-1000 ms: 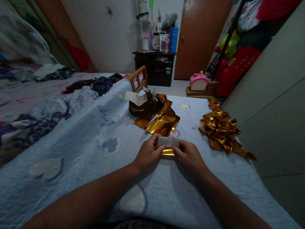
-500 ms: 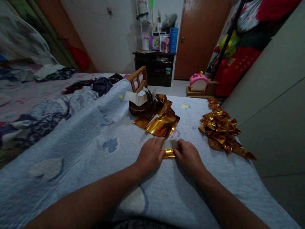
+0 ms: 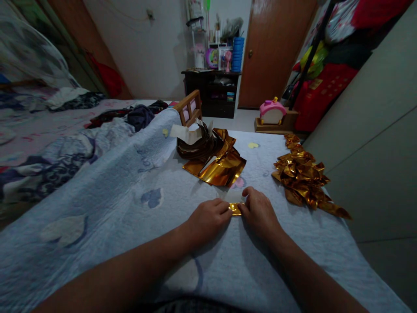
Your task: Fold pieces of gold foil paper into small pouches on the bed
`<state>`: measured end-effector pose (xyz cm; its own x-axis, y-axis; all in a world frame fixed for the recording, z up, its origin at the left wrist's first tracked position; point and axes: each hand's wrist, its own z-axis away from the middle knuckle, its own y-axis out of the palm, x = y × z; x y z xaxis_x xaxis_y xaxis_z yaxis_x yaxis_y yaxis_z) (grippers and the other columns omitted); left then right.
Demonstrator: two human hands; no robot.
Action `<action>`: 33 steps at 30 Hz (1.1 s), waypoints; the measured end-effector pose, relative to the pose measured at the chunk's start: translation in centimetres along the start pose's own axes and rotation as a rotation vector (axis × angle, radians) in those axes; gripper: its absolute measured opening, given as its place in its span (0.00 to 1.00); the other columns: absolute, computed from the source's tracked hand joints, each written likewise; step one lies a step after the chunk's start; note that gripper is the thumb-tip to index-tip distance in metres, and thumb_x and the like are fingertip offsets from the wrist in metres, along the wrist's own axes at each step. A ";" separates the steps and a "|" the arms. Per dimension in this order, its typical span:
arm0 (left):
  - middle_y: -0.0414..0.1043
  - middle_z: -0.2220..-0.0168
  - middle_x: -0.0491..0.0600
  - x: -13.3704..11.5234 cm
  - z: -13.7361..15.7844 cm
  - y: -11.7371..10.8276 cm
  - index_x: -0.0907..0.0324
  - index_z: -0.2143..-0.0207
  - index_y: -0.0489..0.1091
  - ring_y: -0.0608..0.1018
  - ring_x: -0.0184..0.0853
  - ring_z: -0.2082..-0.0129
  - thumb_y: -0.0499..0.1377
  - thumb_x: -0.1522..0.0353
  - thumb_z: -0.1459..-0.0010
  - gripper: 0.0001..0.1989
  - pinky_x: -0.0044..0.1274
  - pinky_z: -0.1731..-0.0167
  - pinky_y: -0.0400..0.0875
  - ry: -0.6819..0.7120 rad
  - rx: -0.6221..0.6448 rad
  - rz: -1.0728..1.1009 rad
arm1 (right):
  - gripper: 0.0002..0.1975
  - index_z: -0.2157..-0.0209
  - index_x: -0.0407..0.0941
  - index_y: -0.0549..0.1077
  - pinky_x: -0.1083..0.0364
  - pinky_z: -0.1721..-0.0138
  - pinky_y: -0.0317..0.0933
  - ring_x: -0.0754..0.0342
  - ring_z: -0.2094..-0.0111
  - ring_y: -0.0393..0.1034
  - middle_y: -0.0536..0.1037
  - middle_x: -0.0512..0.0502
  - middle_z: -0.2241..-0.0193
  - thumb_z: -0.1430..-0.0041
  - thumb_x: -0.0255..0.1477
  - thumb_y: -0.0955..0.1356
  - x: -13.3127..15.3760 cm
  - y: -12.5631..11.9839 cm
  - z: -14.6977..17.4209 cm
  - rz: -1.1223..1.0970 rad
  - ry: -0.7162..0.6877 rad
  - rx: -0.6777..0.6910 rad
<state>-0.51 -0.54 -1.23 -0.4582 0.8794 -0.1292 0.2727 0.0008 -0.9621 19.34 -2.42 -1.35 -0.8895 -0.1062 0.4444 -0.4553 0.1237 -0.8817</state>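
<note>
1. Fingers (image 3: 224, 207) of the left hand (image 3: 208, 218) lie pressed together over one end of a gold strip (image 3: 235, 209); its thumb is hidden from me. The right hand (image 3: 260, 212) pinches the other end, forefinger bent high.
2. That strip sits low on the bedspread (image 3: 127, 226), between the hands, and looks only partly worked.
3. Done, I'd judge: the crumpled gold heap (image 3: 301, 176) at right. Left over: the loose gold sheets (image 3: 223, 168) beyond the hands (plenty, by the look of it).
4. Compared with half a second ago, the left hand has slid rightward, leaving less gold showing.
</note>
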 end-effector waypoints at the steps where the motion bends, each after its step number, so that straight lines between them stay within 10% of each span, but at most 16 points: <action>1: 0.75 0.64 0.54 -0.3 0.1 -0.1 0.64 0.59 0.74 0.76 0.39 0.64 0.52 0.75 0.32 0.11 0.28 0.65 0.74 0.007 0.017 -0.041 | 0.06 0.62 0.44 0.71 0.52 0.62 0.53 0.48 0.64 0.65 0.74 0.44 0.67 0.42 0.21 0.66 0.1 0.0 0.0 0.016 -0.041 -0.010; 8: 0.76 0.60 0.58 -2.4 0.1 -0.1 0.67 0.57 0.74 0.77 0.43 0.60 0.52 0.78 0.35 0.11 0.34 0.62 0.79 -0.011 0.086 -0.169 | 0.09 0.66 0.44 0.73 0.52 0.58 0.54 0.50 0.61 0.64 0.74 0.45 0.65 0.36 0.20 0.63 1.0 0.3 0.3 -0.080 -0.333 0.129; 22: 0.73 0.43 0.64 -2.5 1.9 -1.6 0.71 0.44 0.68 0.76 0.46 0.43 0.50 0.76 0.35 0.18 0.32 0.44 0.74 0.025 0.130 -0.190 | 0.07 0.62 0.43 0.71 0.50 0.59 0.51 0.47 0.61 0.64 0.74 0.43 0.62 0.34 0.21 0.63 1.7 0.9 0.6 0.116 -0.240 0.146; 33: 0.78 0.48 0.62 -1.3 3.5 -1.1 0.71 0.47 0.70 0.80 0.43 0.48 0.51 0.77 0.35 0.16 0.30 0.50 0.78 0.092 -0.012 -0.280 | 0.06 0.62 0.44 0.70 0.49 0.60 0.52 0.45 0.60 0.64 0.73 0.42 0.62 0.34 0.32 0.68 3.1 0.4 0.6 0.169 -0.177 0.131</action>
<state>-3.17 -3.34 -0.88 -0.4385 0.8836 0.1641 0.1565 0.2548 -0.9542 16.42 -3.27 -0.45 -0.9265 -0.2670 0.2650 -0.2819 0.0264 -0.9591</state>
